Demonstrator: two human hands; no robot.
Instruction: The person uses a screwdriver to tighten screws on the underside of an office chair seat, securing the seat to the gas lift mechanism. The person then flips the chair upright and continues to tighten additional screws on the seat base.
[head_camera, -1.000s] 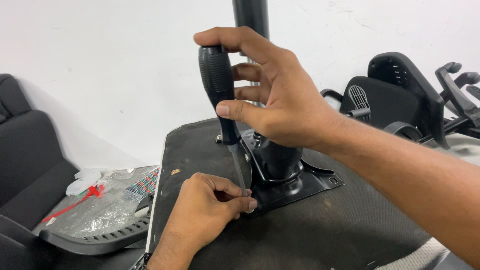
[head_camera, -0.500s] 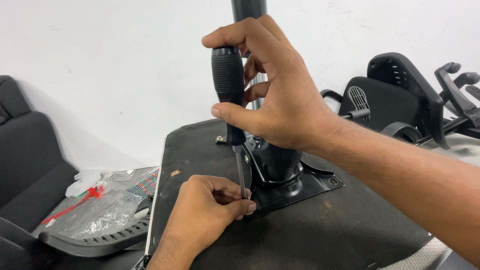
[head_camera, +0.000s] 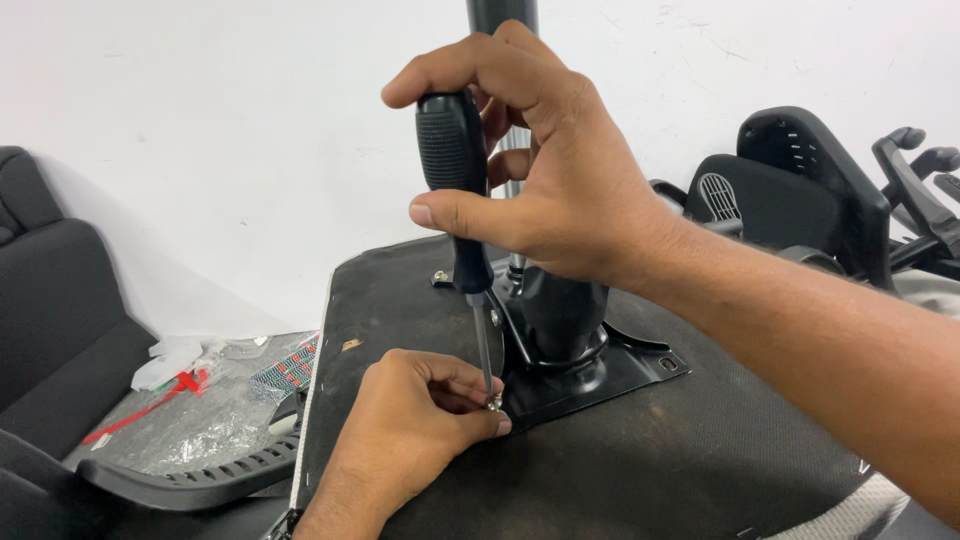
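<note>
**Screwdriver set on a screw at the chair plate's corner**

The screwdriver (head_camera: 458, 190) stands nearly upright at frame centre, its tip on a small screw (head_camera: 494, 402) at the lower-left corner of the black metal mounting plate (head_camera: 610, 365). The right hand (head_camera: 545, 175) wraps closed around the black handle from the right. Below it, the left hand (head_camera: 415, 425) pinches the screw between fingertips, resting on the upturned seat base (head_camera: 640, 470).

the screw (head_camera: 494, 402) under the screwdriver (head_camera: 455, 190) tip is mostly hidden by the left hand (head_camera: 415, 430) fingertips, too small to tell its head type. the upright column (head_camera: 502, 15) is cut off by the top edge, and the right hand (head_camera: 545, 180) covers its middle.
</note>
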